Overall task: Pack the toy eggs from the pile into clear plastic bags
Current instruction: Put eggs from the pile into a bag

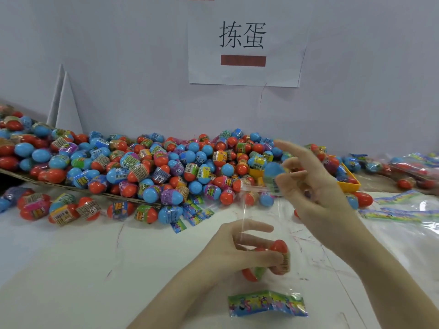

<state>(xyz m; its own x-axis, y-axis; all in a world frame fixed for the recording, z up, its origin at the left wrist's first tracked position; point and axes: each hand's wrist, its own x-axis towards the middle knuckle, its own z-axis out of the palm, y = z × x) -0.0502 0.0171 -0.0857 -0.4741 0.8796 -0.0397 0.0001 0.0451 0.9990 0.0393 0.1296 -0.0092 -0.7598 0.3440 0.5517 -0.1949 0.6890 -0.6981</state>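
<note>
A big pile of blue and red toy eggs lies against the back wall. My left hand grips a clear plastic bag standing upright over the table. The bag holds red-topped eggs and has a colourful printed header at its lower end. My right hand pinches a blue-topped egg just above the bag's open mouth, with its index finger stretched out.
A yellow tray sits behind my right hand amid the eggs. Filled bags and empty printed bags lie at the right. A cardboard sheet slopes under the pile's left side. A paper sign hangs on the wall.
</note>
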